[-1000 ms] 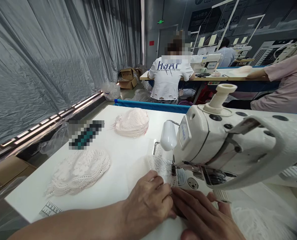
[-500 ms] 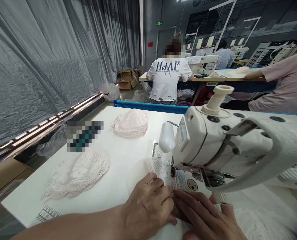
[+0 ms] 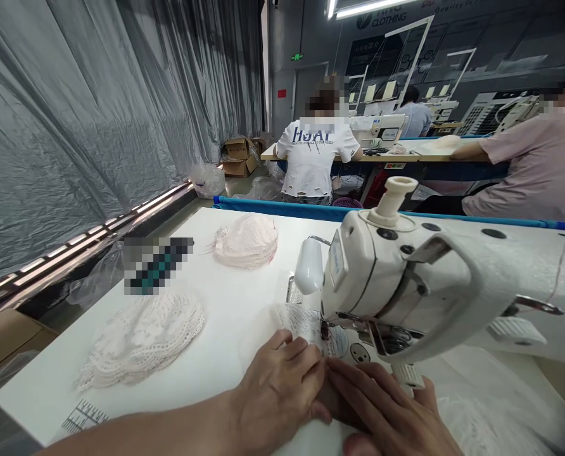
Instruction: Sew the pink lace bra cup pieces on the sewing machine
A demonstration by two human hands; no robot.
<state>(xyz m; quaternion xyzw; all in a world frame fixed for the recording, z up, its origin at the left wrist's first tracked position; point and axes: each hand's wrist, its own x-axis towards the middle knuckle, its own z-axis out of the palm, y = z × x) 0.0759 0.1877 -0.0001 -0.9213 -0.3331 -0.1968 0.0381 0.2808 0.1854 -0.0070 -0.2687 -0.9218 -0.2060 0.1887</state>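
Partly beneath the sewing machine [image 3: 358, 272], lace [image 3: 298, 318] is held in the left hand's [image 3: 280, 383] curled grip; the right hand's [image 3: 389, 405] grip cannot be told (fingertips hidden). If pulled unevenly, the lace could be puckered beneath the machine.

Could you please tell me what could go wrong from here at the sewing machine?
The left hand and right hand are close to the needle area of the sewing machine, so one might get caught. The left hand also rests on thin lace fabric; uneven guiding could pucker it.
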